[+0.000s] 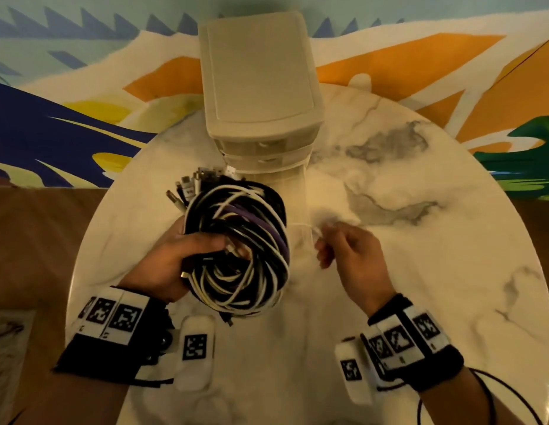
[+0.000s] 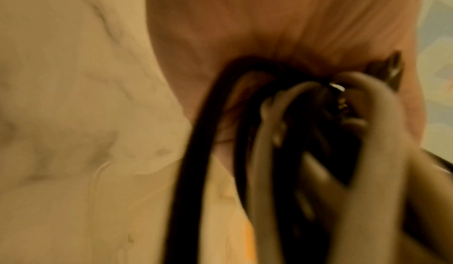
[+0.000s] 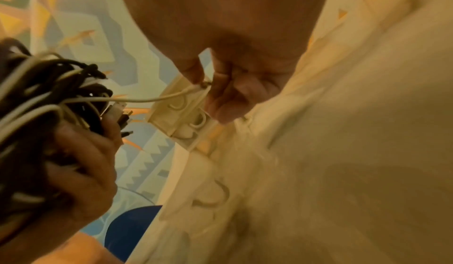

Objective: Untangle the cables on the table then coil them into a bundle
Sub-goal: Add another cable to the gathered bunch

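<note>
A thick coil of black, white and purple cables (image 1: 239,250) hangs just above the round marble table (image 1: 420,240). My left hand (image 1: 187,256) grips the coil's left side, thumb across the strands; several plug ends (image 1: 193,185) stick out at its top. In the left wrist view the cable loops (image 2: 282,152) hang blurred below my palm. My right hand (image 1: 334,243) is to the right of the coil and pinches the free end of a thin white cable (image 3: 152,98) that runs back to the bundle (image 3: 49,94).
A beige plastic drawer unit (image 1: 261,96) stands at the back of the table, just behind the coil. Painted wall fills the background. A thin black wire (image 1: 497,391) trails from my right wrist strap at the lower right.
</note>
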